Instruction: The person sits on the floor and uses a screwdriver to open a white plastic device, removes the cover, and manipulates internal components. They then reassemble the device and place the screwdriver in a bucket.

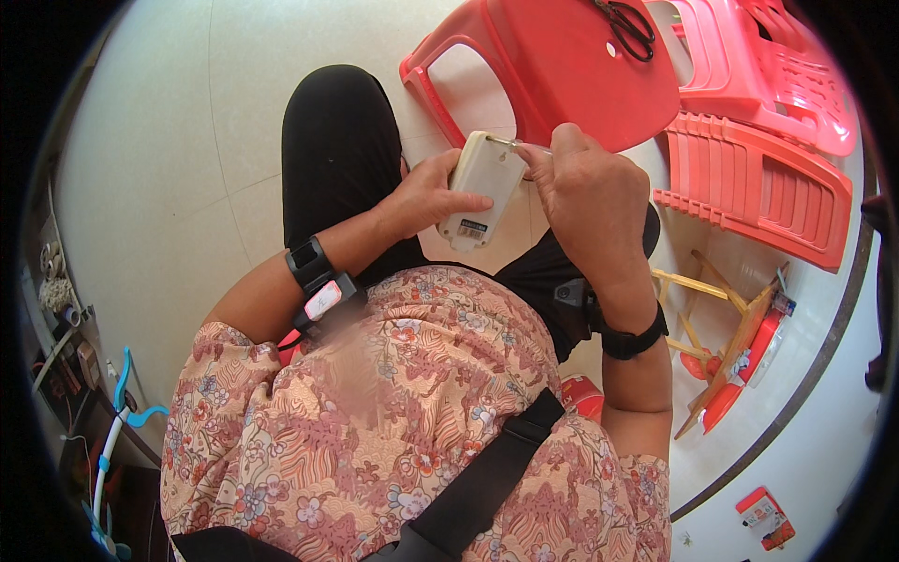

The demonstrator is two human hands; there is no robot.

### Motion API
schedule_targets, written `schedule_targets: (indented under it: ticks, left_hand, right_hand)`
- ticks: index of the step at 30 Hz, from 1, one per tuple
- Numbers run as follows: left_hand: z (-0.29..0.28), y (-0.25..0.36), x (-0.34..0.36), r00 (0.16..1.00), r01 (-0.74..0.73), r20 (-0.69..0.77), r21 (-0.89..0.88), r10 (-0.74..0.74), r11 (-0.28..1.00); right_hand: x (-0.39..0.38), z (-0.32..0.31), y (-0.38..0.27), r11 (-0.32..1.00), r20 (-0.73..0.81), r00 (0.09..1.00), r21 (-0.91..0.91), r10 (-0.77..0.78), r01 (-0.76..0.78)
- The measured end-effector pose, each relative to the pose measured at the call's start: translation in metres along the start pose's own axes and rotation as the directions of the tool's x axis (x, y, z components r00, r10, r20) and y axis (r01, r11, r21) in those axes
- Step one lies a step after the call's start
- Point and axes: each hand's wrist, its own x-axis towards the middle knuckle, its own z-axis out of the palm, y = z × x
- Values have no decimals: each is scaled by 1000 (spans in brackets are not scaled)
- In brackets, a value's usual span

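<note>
A white, rounded rectangular plastic device (pixel 485 173) is held above my lap, tilted, its back face showing. My left hand (pixel 429 195) grips it from the left, thumb across the face and fingers behind. Near its lower end are a dark printed label and small screw holes. My right hand (pixel 592 192) is closed around a screwdriver (pixel 503 141), most of it hidden in the fingers. Its thin metal shaft reaches the device's upper corner, where a screw hole lies. Whether the tip sits inside the hole is too small to tell.
A red plastic stool (pixel 562 89) stands just ahead, with black-handled scissors (pixel 632 33) on its seat. Pink-red plastic stools (pixel 749 178) lie at the right. Beyond my right arm stands a yellow wooden frame (pixel 698 286). Blue-and-white tubing (pixel 112 431) rises at the lower left.
</note>
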Motion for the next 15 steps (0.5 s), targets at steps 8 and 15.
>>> schedule_targets:
  ticks: [8, 15]
  left_hand:
    - [1, -1, 0, 1000, -28, 4, 8, 28, 1000]
    - [1, -1, 0, 1000, 1, -14, 104, 0, 995]
  right_hand:
    - [2, 10, 6, 973, -291, 936, 57, -198, 223]
    - [-1, 11, 2, 998, -100, 994, -46, -41, 36]
